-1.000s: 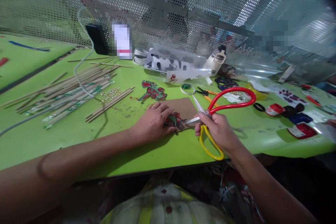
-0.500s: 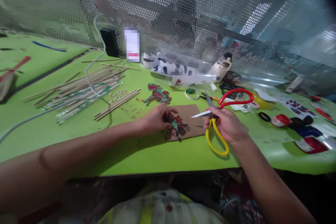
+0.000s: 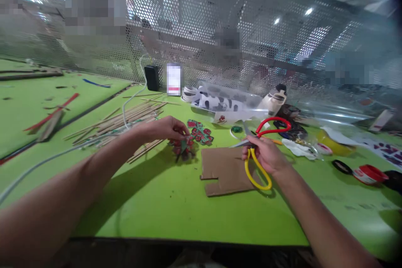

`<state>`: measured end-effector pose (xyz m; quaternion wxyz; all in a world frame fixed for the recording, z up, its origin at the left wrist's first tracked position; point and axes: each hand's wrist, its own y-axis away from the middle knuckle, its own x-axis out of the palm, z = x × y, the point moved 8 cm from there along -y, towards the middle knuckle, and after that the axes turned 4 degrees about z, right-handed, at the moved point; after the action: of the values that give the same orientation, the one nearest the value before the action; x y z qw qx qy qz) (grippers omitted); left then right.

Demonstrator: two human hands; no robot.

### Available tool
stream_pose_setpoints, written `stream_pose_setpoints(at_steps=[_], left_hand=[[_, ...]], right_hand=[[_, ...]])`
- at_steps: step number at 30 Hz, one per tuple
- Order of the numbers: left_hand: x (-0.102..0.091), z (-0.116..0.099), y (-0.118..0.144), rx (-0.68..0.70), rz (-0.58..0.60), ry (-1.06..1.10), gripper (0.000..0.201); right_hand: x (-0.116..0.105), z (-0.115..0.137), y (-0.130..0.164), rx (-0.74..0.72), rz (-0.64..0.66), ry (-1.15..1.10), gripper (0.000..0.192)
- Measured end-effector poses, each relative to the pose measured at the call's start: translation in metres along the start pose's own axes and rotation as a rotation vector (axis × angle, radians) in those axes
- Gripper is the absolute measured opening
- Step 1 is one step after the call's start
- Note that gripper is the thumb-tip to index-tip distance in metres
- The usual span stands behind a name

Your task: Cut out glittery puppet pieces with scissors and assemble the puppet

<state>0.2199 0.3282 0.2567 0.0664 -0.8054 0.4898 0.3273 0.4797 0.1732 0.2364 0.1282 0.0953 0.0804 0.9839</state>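
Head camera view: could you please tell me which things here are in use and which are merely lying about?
In use:
left hand holding the red-and-green cutout
right hand holding the scissors
cardboard piece

Lying about:
wooden sticks
second cutout
red lid
cable

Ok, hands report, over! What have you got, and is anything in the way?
Left hand pinching red-and-green cutout, lifted off the cardboard. Right hand gripping scissors, blades part open. Second cutout and sticks close by.

Left hand [image 3: 165, 129] pinching a flower cutout [image 3: 184, 148], right hand [image 3: 265, 155] around scissors [image 3: 260, 146] above cardboard [image 3: 224, 170]
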Motion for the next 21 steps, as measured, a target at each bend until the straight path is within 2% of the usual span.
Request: stream_pose_setpoints(at_steps=[3,5,7,13,17,21], left_hand=[[-0.004,0.013,0.005,-0.061,0.128,-0.129,0.032],[-0.004,0.015,0.007,-0.084,0.146,-0.225,0.032],[-0.005,0.014,0.007,-0.104,0.111,-0.327,0.03],[-0.021,0.003,0.002,-0.179,-0.129,-0.595,0.03],[-0.032,-0.001,-0.025,-0.187,-0.174,-0.678,0.023],[-0.039,0.004,-0.061,-0.214,-0.173,-0.743,0.032]], right_hand=[[-0.001,-0.016,0.004,0.054,0.02,0.005,0.025],[-0.003,-0.024,0.007,0.087,0.026,0.003,0.025],[-0.007,-0.028,0.009,0.108,0.016,-0.003,0.024],[-0.011,-0.031,0.009,0.119,0.01,-0.022,0.027],[-0.011,-0.038,0.007,0.133,0.035,-0.017,0.028],[-0.011,-0.04,0.005,0.123,0.048,-0.01,0.028]])
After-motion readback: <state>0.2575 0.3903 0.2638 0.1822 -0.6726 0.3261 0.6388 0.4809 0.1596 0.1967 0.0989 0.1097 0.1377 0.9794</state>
